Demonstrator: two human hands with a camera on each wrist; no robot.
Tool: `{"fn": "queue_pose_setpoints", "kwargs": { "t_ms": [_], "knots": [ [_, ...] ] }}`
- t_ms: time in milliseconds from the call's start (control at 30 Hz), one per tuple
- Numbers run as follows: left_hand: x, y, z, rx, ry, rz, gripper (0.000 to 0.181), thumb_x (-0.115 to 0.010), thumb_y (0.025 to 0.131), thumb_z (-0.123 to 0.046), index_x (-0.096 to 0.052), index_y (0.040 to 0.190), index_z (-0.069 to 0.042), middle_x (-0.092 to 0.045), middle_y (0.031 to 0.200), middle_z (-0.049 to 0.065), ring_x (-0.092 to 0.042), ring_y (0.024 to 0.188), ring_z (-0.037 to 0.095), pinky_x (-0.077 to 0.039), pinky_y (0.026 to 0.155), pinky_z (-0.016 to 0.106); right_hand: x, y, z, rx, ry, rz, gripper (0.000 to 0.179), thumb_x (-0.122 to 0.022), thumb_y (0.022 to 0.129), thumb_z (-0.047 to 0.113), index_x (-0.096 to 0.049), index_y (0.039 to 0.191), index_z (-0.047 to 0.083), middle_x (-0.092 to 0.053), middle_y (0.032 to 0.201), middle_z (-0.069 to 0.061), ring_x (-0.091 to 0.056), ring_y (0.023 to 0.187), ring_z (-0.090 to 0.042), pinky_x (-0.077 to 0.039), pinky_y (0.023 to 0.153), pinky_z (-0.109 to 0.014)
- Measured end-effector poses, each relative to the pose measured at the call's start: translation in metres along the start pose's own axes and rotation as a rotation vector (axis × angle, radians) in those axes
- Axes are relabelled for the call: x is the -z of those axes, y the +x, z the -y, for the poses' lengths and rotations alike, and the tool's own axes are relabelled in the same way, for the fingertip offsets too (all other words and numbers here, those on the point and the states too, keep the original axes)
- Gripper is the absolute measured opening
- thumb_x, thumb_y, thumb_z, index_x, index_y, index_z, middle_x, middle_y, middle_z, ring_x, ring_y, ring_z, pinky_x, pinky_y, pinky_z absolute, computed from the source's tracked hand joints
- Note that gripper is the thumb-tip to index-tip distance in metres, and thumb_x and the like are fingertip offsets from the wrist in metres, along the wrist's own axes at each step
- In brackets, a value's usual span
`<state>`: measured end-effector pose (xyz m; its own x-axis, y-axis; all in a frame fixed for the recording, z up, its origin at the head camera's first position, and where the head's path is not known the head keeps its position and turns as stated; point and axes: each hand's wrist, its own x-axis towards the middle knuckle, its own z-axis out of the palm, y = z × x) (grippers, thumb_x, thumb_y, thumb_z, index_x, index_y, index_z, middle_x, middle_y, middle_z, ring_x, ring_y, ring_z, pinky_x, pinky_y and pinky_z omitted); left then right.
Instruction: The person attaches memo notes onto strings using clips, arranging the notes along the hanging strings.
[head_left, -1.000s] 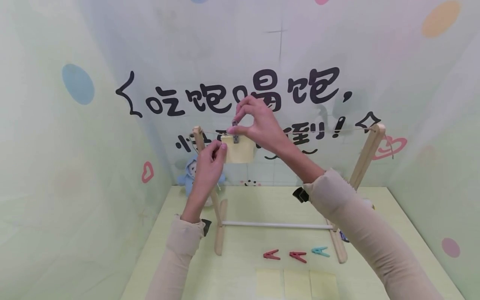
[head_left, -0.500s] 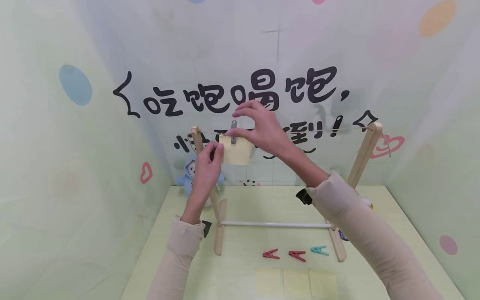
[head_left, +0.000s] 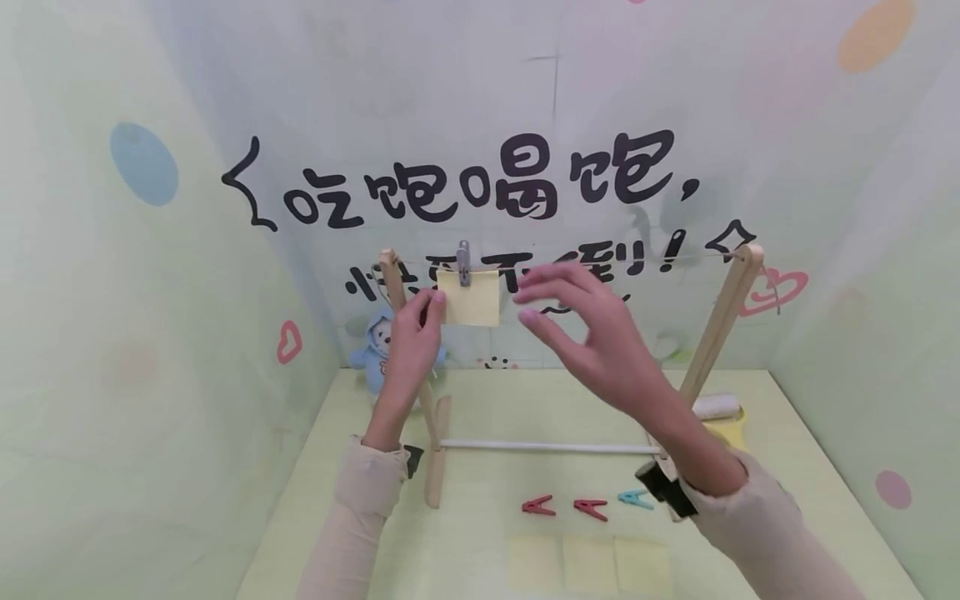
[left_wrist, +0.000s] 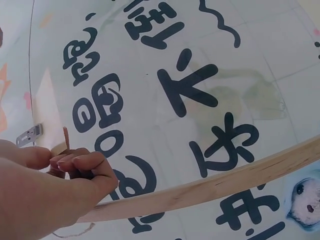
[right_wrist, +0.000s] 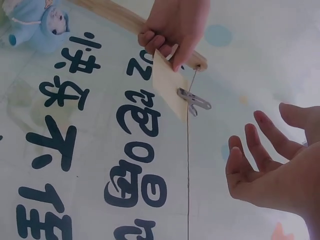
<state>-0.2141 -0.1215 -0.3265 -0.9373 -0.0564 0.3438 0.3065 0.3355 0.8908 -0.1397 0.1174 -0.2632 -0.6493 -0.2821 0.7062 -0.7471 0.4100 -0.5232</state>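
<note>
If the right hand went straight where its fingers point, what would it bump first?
Probably the yellow note clipped to the string: in the head view, the right hand points toward it across a gap. Depth is hard to judge, so it might miss.

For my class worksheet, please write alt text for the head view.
A left hand pinches the edge of a yellow note held to a string by a grey clip; the right hand is open beside it. Below, two red pegs, one blue peg and three more notes lie on a table.
</note>
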Motion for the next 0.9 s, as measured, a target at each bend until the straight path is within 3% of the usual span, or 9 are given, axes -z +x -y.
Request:
{"fn": "queue_pose_setpoints", "kwargs": {
  "t_ms": [200,333,467,567,633,767,900],
  "knots": [
    [-0.002,-0.009,0.014,0.02,-0.017,0.029,0.039,-0.048,0.12,-0.03,-0.054,0.091,-0.006,-0.044,0.077,0.001,-0.04,0.069,0.018,-0.036,0.065,0.029,0.012,-0.052,-0.005,-0.029,-0.024,0.019,0.023,-0.078,0.095,-0.006,-0.08,0.113,0.01,-0.073,0.125,-0.004,-0.065,0.123,-0.021,-0.046,0.107,-0.015],
    [-0.003,-0.017,0.027,0.021,-0.052,0.046,0.04,-0.046,0.12,-0.031,-0.054,0.091,-0.005,-0.045,0.076,0.0,-0.039,0.067,0.016,-0.035,0.062,0.026,0.017,-0.077,-0.015,-0.102,-0.06,0.041,0.025,-0.078,0.096,-0.004,-0.08,0.113,0.015,-0.073,0.125,-0.001,-0.065,0.121,-0.017,-0.045,0.105,-0.012],
    [-0.004,-0.023,0.039,0.011,-0.078,0.068,0.04,-0.045,0.12,-0.032,-0.07,0.114,-0.002,-0.049,0.079,0.002,-0.041,0.069,0.015,-0.037,0.063,0.025,0.018,-0.098,-0.029,-0.192,-0.072,0.068,0.021,-0.077,0.1,0.002,-0.08,0.113,0.019,-0.072,0.126,0.001,-0.064,0.122,-0.014,-0.042,0.106,-0.01],
    [-0.004,-0.027,0.046,-0.006,-0.075,0.079,0.041,-0.045,0.12,-0.032,-0.072,0.132,-0.004,-0.053,0.082,0.008,-0.044,0.071,0.015,-0.039,0.067,0.025,0.017,-0.111,-0.04,-0.239,-0.073,0.078,0.019,-0.076,0.102,0.005,-0.08,0.113,0.02,-0.073,0.126,0.002,-0.064,0.122,-0.01,-0.046,0.102,-0.012],
    [-0.005,-0.032,0.051,-0.011,-0.061,0.088,0.04,-0.045,0.121,-0.031,-0.073,0.132,-0.005,-0.055,0.083,0.011,-0.047,0.072,0.017,-0.041,0.068,0.025,0.016,-0.119,-0.047,-0.254,-0.078,0.08,0.019,-0.077,0.102,0.005,-0.08,0.113,0.02,-0.073,0.125,0.002,-0.064,0.12,-0.008,-0.048,0.098,-0.014],
    [-0.011,-0.051,0.07,-0.007,-0.027,0.143,0.034,-0.048,0.12,-0.025,-0.073,0.131,-0.006,-0.064,0.086,0.01,-0.057,0.074,0.026,-0.045,0.067,0.023,0.014,-0.133,-0.06,-0.251,-0.08,0.083,0.021,-0.078,0.1,0.003,-0.08,0.112,0.02,-0.074,0.122,0.002,-0.066,0.116,-0.005,-0.052,0.091,-0.018],
    [-0.028,-0.089,0.103,0.041,0.013,0.27,0.027,-0.057,0.116,-0.018,-0.07,0.134,-0.003,-0.074,0.098,0.01,-0.067,0.079,0.023,-0.05,0.066,0.022,0.008,-0.147,-0.069,-0.245,-0.078,0.112,0.025,-0.08,0.097,0.0,-0.079,0.112,0.021,-0.073,0.122,0.003,-0.065,0.116,-0.007,-0.055,0.089,-0.023]
  ]
}}
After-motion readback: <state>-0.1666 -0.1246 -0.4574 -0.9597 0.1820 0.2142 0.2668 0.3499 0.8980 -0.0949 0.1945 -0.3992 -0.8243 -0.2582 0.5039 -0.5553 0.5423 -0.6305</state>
